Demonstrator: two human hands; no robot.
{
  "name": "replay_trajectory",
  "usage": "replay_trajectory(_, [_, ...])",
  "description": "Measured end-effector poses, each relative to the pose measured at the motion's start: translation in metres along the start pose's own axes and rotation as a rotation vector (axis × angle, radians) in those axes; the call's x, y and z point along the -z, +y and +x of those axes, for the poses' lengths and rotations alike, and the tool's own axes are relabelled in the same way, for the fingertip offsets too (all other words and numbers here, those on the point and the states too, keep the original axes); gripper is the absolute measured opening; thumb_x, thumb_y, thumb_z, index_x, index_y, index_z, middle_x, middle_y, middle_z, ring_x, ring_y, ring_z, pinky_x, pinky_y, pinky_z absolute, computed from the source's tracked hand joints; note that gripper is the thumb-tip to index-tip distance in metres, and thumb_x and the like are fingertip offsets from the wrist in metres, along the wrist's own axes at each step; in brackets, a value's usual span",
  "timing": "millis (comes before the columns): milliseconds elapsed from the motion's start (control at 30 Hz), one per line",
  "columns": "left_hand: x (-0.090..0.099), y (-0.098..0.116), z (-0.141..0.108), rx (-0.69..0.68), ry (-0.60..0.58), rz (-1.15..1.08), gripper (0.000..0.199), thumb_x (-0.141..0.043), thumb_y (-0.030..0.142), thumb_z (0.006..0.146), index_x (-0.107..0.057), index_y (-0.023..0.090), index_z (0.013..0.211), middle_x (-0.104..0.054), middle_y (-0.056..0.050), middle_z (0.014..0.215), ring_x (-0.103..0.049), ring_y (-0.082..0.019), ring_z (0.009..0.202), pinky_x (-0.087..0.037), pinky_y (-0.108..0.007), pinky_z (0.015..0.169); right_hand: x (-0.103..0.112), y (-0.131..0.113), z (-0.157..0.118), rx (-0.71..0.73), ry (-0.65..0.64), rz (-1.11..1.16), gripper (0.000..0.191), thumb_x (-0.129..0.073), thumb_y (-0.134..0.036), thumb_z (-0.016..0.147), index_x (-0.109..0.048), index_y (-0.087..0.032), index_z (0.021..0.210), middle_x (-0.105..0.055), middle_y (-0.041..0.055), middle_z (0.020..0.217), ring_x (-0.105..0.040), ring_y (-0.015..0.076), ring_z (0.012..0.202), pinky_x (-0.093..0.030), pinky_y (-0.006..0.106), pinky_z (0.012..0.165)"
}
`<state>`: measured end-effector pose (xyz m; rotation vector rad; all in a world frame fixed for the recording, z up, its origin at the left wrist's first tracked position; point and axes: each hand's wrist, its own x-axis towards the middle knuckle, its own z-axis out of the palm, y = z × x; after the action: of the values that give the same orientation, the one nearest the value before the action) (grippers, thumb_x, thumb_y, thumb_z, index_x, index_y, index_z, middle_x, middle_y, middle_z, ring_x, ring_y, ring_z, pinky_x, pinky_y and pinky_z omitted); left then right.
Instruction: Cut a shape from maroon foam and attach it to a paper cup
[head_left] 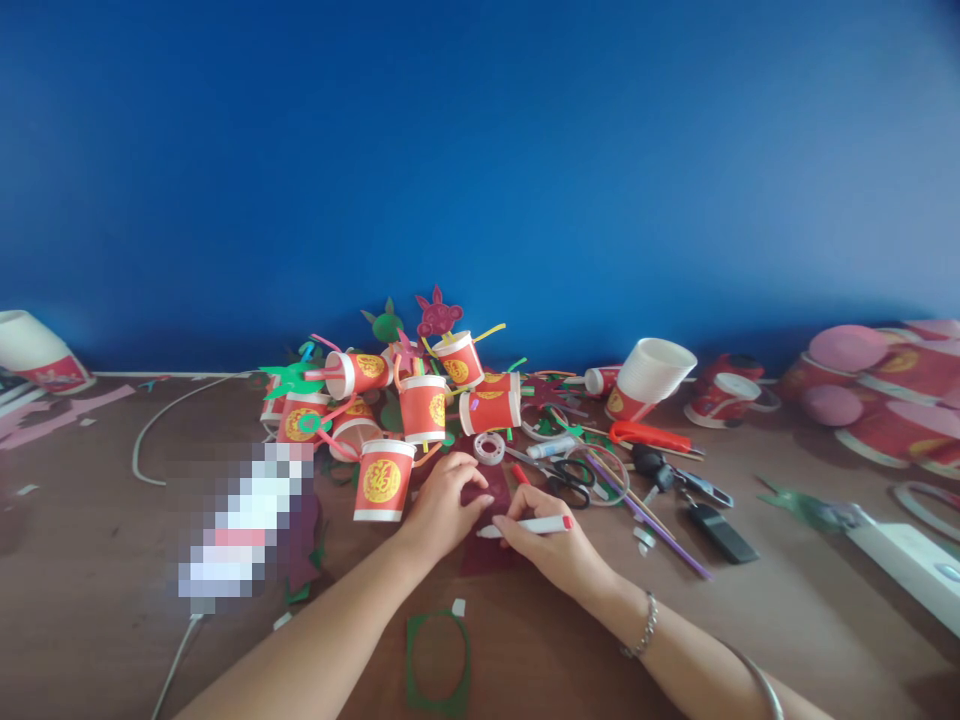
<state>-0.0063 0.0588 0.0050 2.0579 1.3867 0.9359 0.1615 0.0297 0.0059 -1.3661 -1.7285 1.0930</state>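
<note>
A dark red sheet (pixel 486 563) lies on the brown table between my hands. My right hand (pixel 551 545) grips a white marker (pixel 541 525) with a red end, its tip low over the sheet. At the sheet's left side, my left hand (pixel 444 505) rests with its fingers apart and holds nothing. A red cap (pixel 519 473) is just beyond my right fingers. Behind the sheet sit a roll of tape (pixel 489 448) and black-handled scissors (pixel 574 482). A red paper cup (pixel 384 482) with a yellow emblem stands left of my left hand.
Decorated cups (pixel 424 408) are piled against the blue wall. Stacked white cups (pixel 654 372), an orange cutter (pixel 651 435), keys (pixel 654 468) and purple sticks (pixel 679 545) lie to the right. A green cut-out frame (pixel 414 665) is near the front; a pixelated device (pixel 244 530) sits left.
</note>
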Motion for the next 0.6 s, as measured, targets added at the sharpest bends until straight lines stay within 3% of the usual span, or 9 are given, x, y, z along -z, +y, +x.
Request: replay_trajectory(600, [-0.0008, -0.0018, 0.0002, -0.005, -0.003, -0.004, 0.007, -0.066, 0.014, 0.072, -0.063, 0.020, 0.076, -0.061, -0.008, 0.103, -0.058, -0.024, 0.101, -0.047, -0.038, 0.088, -0.0001, 0.0008, 0.0009, -0.013, -0.004, 0.041, 0.022, -0.057, -0.029, 0.080, -0.048, -0.019, 0.062, -0.062, -0.0011, 0.057, -0.050, 0.0116, 0.053, -0.035, 0.022, 0.050])
